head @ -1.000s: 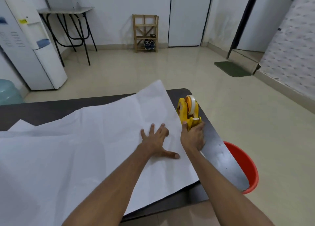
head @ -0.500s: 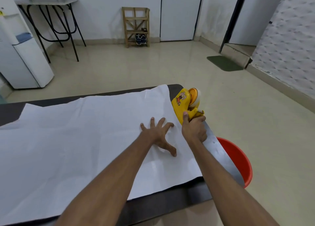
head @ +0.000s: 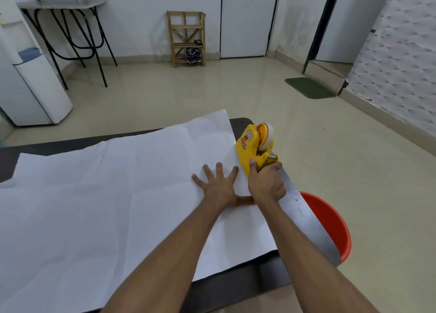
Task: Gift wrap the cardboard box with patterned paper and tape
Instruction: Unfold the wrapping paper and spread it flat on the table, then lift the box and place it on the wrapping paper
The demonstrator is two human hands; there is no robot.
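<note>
Though the yellow tape dispenser [head: 253, 147] carries a cartoon sticker [head: 246, 140] on its side, any lettering on it is too small to read from here. The paper [head: 106, 194] lies spread over the dark table [head: 238, 286], white face up and creased, covering nearly the whole top. Its far right corner juts past the table's far edge, its near edge stops short of the near edge, and a bare shiny strip of tabletop runs down the right side. Just past that right edge a red bucket [head: 330, 220] stands on the floor, partly hidden by the table. Beyond the table there is a broad stretch of pale floor [head: 188, 95], with a wooden rack [head: 186, 39] against the far wall and a green mat [head: 309, 87] off to the far right. The left hand [head: 218, 185] lies flat on the paper close to its right edge, fingers straight and spread. The right hand [head: 266, 183] grasps the dispenser's handle, fingers wrapped round it and the thumb up along the yellow side, with the tape roll [head: 266, 137] at the far end. The dispenser sits right at the paper's right edge.
</note>
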